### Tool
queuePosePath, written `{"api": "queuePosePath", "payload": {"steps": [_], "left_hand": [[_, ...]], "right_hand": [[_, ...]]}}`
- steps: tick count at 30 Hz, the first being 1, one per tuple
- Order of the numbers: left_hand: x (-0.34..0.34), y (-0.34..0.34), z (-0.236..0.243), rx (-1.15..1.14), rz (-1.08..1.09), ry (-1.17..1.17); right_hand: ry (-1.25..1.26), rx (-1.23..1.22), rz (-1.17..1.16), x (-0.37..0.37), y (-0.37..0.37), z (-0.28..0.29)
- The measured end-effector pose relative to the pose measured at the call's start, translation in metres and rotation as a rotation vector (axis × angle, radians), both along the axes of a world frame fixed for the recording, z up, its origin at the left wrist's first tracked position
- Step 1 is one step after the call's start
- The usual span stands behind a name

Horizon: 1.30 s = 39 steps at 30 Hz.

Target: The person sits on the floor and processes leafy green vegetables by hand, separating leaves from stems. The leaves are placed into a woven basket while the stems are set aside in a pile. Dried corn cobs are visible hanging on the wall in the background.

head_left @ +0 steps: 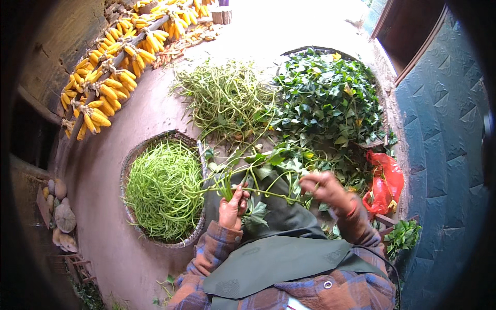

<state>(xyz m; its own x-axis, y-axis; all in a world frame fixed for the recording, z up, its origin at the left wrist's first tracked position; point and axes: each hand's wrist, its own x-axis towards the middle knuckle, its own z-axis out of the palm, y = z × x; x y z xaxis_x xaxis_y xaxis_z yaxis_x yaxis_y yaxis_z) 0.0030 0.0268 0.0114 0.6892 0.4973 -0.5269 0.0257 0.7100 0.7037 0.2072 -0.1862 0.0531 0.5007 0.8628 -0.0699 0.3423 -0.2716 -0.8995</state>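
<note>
My left hand [234, 209] is closed on a leafy green vine [274, 194] and a small bunch of green stalks [225, 187], above the dark green apron on my lap. The vine's stem runs rightward from it. At the vine's right end is my right hand [329, 190], slightly blurred, its fingers curled together; what they hold, if anything, cannot be made out. To the left stands a woven basket [125, 194] heaped with thin green stalks [164, 191]. Ahead lie a pile of mostly bare vines [227, 98] and a mound of leafy vines [328, 98].
A red plastic bag [386, 181] lies to the right, beside a dark blue-green covered wall [444, 155]. Yellow corn cobs [106, 93] hang from a pole at the far left. Several pumpkins or gourds [64, 217] sit at the left edge. Green leaves [403, 236] lie at the lower right.
</note>
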Motion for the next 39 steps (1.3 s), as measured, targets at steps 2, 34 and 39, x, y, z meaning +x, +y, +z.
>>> {"api": "queuePosePath", "payload": {"steps": [2,34,39], "left_hand": [[-0.001,0.000,-0.001,-0.004,-0.003,-0.013],[-0.010,-0.006,0.013,0.535,-0.700,-0.294],[-0.010,-0.013,0.019,0.537,-0.711,-0.159]], "right_hand": [[0.070,-0.026,0.059,-0.047,0.017,-0.009],[-0.624,0.064,0.493,-0.026,0.147,0.084],[-0.383,0.221,0.557,-0.036,0.166,0.071]]}}
